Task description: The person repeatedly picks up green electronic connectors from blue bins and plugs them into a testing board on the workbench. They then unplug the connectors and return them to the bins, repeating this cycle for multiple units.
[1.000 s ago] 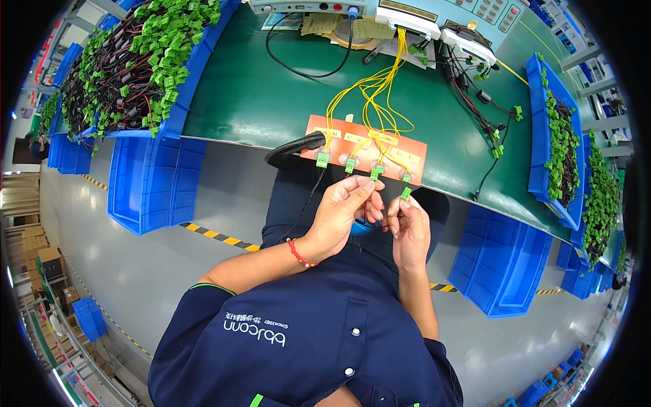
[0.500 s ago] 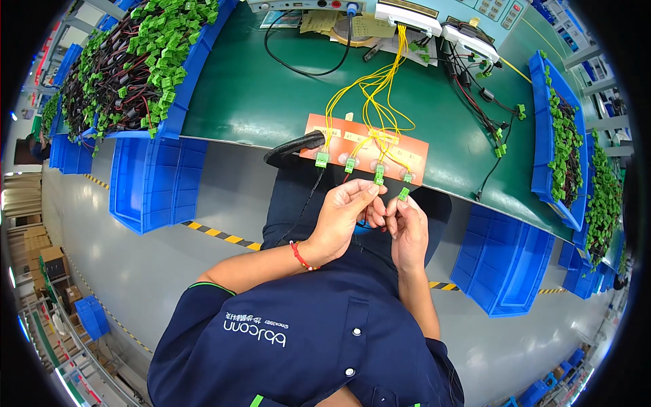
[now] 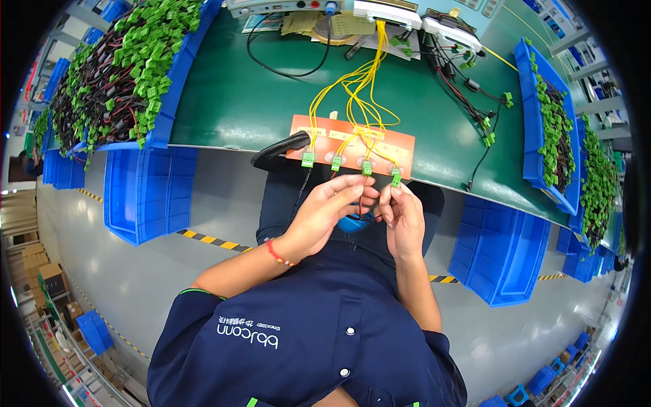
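**Hands meet below the connector fixture at a green bench**

Green matting covers the workbench (image 3: 224,102), whose front edge curves across the upper half of the view. At far left a blue bin (image 3: 169,81) sits heaped with black cables ending in green connectors (image 3: 122,74), and more blue bins (image 3: 146,197) are stacked under the bench. A black handle-like object (image 3: 279,149) lies at the bench edge, touching the left end of an orange fixture board (image 3: 352,139). Yellow fibre leads (image 3: 352,88) run down onto this board to four green connectors (image 3: 337,163) hanging over its front edge. Just below them, the left hand (image 3: 319,214), a red band at its wrist, has its fingers curled and pinched together toward the right hand (image 3: 405,217), whose thumb and fingers close on the rightmost green plug (image 3: 395,178). A small blue object (image 3: 352,222) shows between the hands, mostly hidden. Further right, black leads (image 3: 475,102) trail across the mat toward two more blue bins (image 3: 542,122) of green connectors.
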Demonstrator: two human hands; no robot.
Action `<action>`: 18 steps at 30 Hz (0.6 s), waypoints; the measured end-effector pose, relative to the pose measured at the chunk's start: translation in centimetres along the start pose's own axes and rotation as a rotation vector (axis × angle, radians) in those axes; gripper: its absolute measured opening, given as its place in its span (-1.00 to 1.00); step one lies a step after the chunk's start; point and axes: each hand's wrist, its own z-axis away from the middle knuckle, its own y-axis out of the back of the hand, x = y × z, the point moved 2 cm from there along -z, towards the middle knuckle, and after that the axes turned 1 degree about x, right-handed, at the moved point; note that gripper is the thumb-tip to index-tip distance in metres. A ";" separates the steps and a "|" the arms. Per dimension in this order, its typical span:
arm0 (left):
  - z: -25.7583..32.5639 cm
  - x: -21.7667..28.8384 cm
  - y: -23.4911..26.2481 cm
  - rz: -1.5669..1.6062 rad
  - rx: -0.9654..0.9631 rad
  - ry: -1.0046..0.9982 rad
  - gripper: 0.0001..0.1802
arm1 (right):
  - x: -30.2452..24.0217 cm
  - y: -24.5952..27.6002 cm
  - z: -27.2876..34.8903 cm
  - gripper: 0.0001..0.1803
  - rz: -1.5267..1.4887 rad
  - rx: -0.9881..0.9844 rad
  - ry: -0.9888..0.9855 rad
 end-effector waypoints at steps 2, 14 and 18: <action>1.4 0.1 0.2 -0.193 0.023 -0.059 -0.63 | -0.1 0.2 -0.3 -0.66 -0.046 -0.021 -0.012; 5.1 1.0 6.9 -0.936 0.214 -0.125 -0.83 | 0.0 -0.8 0.2 -0.66 -0.175 -0.006 -0.060; 4.6 0.9 6.2 -1.024 0.149 -0.056 -0.83 | 0.0 -0.5 0.1 -0.66 -0.194 -0.017 -0.069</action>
